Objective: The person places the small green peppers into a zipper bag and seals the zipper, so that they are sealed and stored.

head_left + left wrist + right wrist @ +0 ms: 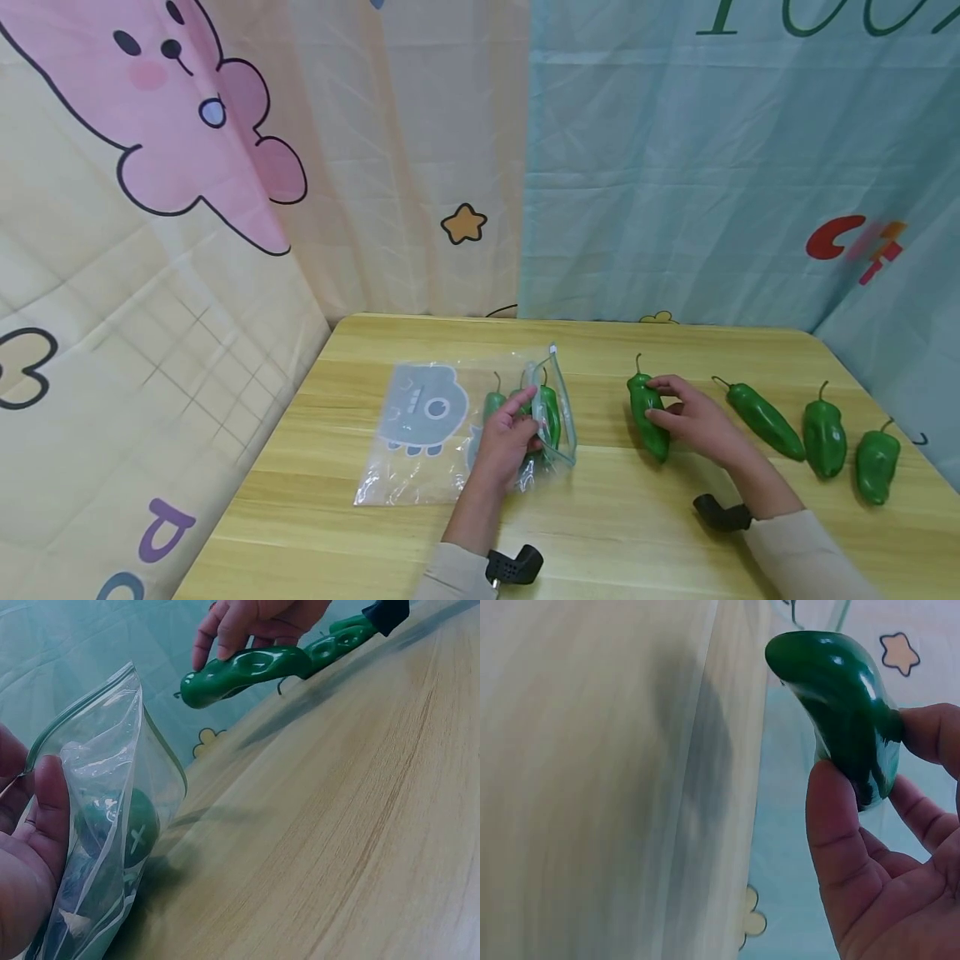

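1. Clear zip bag (427, 408) lies on the tabletop (615, 525), mouth gaping to the R, grey cartoon print on its L part.
2. Inside, bagged peppers (552, 417), green, bunched nr the mouth; at least two show, exact no. hard to tell behind the L hand (506, 442) & plastic.
3. L hand's at the bag mouth: grip closed, thumb & fingers nipping the edge.
4. R hand (701, 425) has a green pepper (647, 421)! Grip parted just a pepper's width, thumb one side, fingers the other; pepper's up off the tabletop, outside the bag, well apart from its mouth.
5. Three loose peppers (825, 437) sit R of the R hand, slanting row.
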Motion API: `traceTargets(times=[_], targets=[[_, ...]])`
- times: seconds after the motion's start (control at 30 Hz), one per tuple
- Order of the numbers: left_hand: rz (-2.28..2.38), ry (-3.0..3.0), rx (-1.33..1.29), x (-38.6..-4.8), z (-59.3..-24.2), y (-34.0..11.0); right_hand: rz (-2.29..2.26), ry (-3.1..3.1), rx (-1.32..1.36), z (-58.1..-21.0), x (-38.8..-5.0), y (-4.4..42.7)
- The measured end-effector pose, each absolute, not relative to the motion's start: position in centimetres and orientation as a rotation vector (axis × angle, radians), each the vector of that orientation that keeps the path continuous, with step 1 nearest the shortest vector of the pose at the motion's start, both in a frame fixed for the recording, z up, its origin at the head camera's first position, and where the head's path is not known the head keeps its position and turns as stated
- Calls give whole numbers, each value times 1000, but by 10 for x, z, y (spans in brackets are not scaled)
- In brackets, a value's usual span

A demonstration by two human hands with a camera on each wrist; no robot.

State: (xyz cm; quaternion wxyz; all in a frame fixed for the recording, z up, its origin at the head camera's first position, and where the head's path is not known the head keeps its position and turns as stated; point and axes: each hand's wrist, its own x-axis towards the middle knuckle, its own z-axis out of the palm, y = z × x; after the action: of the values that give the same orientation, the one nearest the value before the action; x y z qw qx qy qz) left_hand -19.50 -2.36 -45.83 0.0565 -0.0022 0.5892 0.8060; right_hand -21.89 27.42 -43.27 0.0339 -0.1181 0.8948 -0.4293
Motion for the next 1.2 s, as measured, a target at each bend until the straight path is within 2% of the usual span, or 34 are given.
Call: traceTargets(times=[0.6,1.2], targets=[[2445,1774,-4,-195,-458,-24,-1433,2656,-373,-428,-233,229],[2454,1769,4,-196,-460,-24,-1587,2567,-380,-430,-241,205]])
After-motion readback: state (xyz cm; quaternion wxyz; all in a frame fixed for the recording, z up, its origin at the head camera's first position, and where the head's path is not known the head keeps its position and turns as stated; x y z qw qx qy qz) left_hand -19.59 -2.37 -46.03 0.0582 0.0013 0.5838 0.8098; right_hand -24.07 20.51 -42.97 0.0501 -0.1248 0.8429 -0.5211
